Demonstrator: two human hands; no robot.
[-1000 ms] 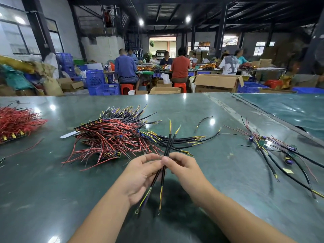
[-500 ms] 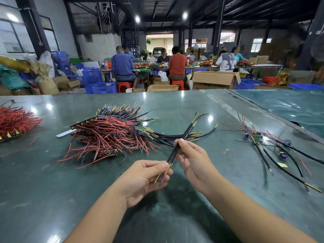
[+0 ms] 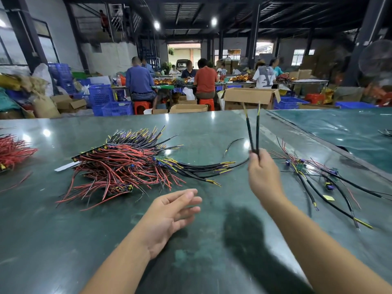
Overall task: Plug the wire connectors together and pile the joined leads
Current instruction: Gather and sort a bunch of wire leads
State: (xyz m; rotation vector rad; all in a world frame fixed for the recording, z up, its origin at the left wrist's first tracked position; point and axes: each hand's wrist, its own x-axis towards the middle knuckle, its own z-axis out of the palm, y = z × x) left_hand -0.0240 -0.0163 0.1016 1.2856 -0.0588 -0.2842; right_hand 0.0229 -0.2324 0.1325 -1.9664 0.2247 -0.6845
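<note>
Green-surfaced bench: a glossy dark green table (image 3: 63, 240) filled the foreground, with overhead lamps reflected on it.
Background: seated workers (image 3: 139, 80) sat at a far table among cardboard boxes (image 3: 250, 98) and blue crates (image 3: 101, 96).
Main wire heap: a large pile of red and black leads (image 3: 118, 168) lay left of centre on the table, black yellow-tipped leads fanning out of its right side.
Right-hand group: a loose spread of black leads with small blue connectors (image 3: 318, 179) lay on the table right of the raised hand.
Far-left bundle: a bundle of red wires (image 3: 12, 149) lay at the left edge, cut off by the frame.
Left hand: the left hand (image 3: 169, 215) hovered low over the table near the heap, fingers spread and relaxed, holding nothing.
Right hand: the right hand (image 3: 263, 175) was raised above the table, fingers closed round the lower ends of the leads.
Held item: two black leads (image 3: 253, 132) stood upright from that fist, slightly splayed, yellow tips uppermost; whether they were joined inside the hand could not be told.
</note>
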